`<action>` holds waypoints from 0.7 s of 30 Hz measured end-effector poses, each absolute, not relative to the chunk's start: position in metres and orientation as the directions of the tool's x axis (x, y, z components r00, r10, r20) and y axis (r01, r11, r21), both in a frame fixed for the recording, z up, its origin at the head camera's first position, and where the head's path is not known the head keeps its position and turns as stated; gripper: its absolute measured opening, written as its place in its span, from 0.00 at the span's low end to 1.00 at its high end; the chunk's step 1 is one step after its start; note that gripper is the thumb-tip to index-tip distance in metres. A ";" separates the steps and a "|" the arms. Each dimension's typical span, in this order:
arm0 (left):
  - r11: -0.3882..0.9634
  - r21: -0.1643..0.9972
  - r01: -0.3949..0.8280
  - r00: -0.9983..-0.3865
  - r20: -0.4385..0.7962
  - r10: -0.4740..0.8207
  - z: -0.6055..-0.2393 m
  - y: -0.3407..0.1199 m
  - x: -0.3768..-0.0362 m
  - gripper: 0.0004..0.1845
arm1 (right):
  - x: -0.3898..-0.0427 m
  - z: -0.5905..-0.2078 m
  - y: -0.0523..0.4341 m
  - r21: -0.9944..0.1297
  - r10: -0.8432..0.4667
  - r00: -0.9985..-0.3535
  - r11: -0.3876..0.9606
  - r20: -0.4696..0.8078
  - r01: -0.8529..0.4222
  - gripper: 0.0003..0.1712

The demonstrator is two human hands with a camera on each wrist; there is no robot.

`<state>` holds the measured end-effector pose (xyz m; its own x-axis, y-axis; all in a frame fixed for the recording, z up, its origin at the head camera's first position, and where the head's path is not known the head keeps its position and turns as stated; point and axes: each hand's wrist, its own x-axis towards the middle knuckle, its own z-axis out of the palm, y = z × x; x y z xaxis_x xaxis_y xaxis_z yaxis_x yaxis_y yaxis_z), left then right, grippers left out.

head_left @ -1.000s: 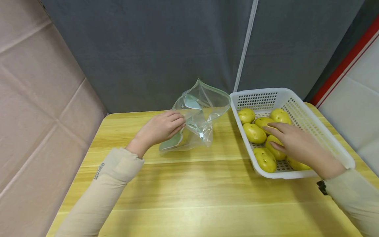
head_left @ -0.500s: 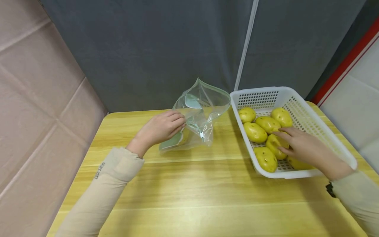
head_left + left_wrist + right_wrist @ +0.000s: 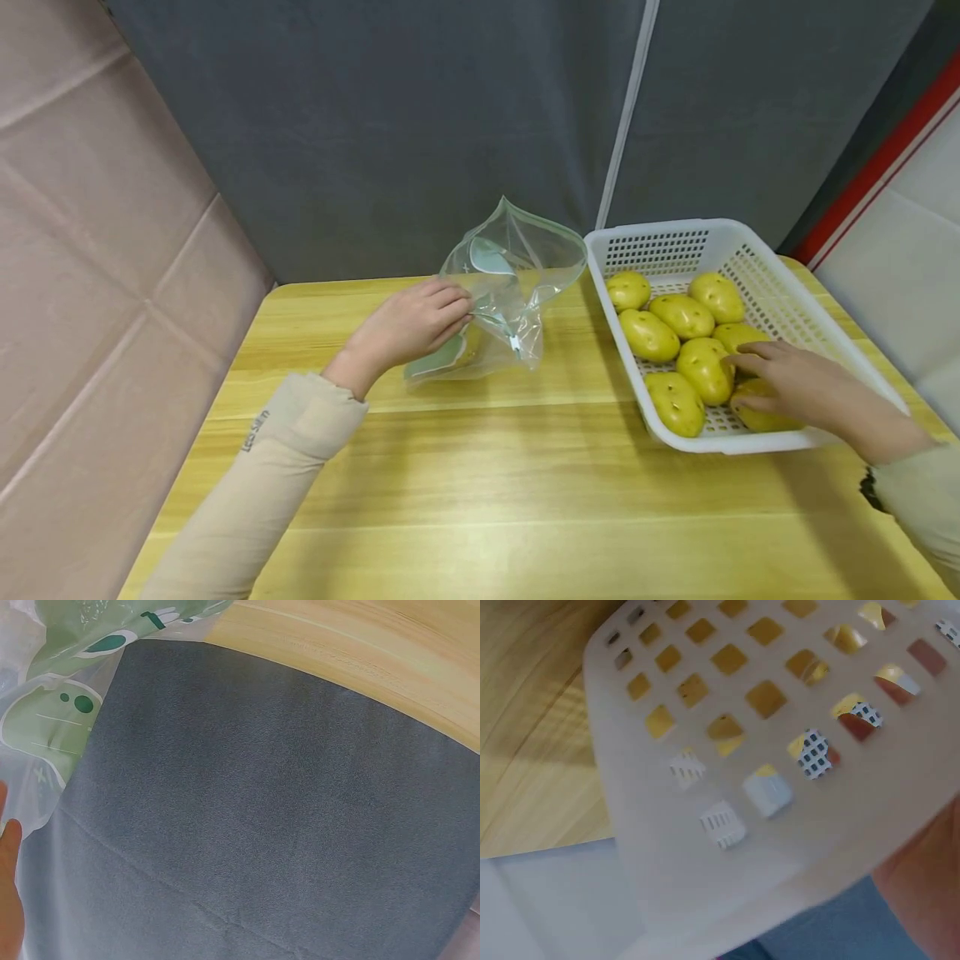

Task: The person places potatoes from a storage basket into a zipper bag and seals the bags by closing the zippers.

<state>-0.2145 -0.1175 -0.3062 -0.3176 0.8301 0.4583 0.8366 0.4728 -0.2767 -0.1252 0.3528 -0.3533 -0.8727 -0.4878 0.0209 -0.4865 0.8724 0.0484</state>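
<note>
At the table's middle in the head view, my left hand [image 3: 416, 325] pinches the edge of a clear zip bag [image 3: 517, 321] with green print. The bag's mouth gapes to the upper right, and something yellow shows through its lower part. In the left wrist view, the printed bag [image 3: 52, 724] is at the upper left, beside a thumb. My right hand [image 3: 813, 387] reaches into a white plastic basket [image 3: 847, 367] holding several yellow potatoes [image 3: 648, 335]. Its extended fingers and thumb hover around the front right potato [image 3: 765, 417]. The basket wall [image 3: 682, 877] covers most of that hand in the right wrist view.
Both forearms extend over the wooden table [image 3: 480, 500]. A dark grey curtain [image 3: 412, 142] hangs behind it. Pale fabric panels [image 3: 97, 250] stand at the left and right sides. The basket sits at the table's right, close to the bag.
My right hand has shifted right and toward me within the basket, from the middle potatoes to the front right one. A potato it covered now shows. The left hand and bag stay put.
</note>
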 end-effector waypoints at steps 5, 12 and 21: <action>0.466 -0.280 0.839 -0.310 0.458 0.833 -0.307 -0.118 -0.216 0.08 | -0.123 -0.354 0.358 0.025 -0.481 -0.877 0.877 -0.006 -0.481 0.28; 0.469 -0.281 0.837 -0.315 0.453 0.834 -0.308 -0.118 -0.216 0.08 | -0.121 -0.358 0.366 0.009 -0.442 -0.894 0.896 -0.072 -0.443 0.28; 0.473 -0.287 0.833 -0.317 0.454 0.833 -0.308 -0.118 -0.215 0.09 | -0.117 -0.356 0.370 0.002 -0.433 -0.894 0.900 -0.117 -0.436 0.27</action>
<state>-0.2154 -0.1180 -0.3078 -0.3166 0.8326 0.4544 0.8327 0.4734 -0.2872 -0.1173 0.3698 -0.3562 -0.8937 -0.4331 -0.1173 -0.4364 0.8998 0.0019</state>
